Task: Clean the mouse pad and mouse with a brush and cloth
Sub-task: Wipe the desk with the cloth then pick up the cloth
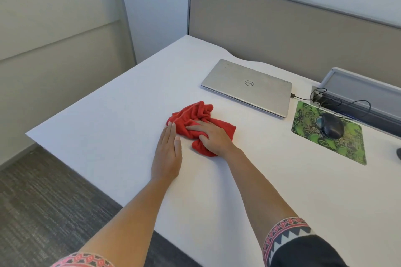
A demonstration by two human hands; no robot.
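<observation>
Cloth (200,115), red and crumpled on the desk (108,115), sits under my right hand (211,136), thumb hooked into a fold. My left hand (168,151) lies flat beside it. Soft and floppy, I reckon, so I'd bunch its middle. The mouse (332,125) waits on the mouse pad (349,147), well off right.

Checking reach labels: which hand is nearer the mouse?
Right. The right hand grips the cloth, left of the mouse; the left hand lies flat on the desk, farther left.
</observation>
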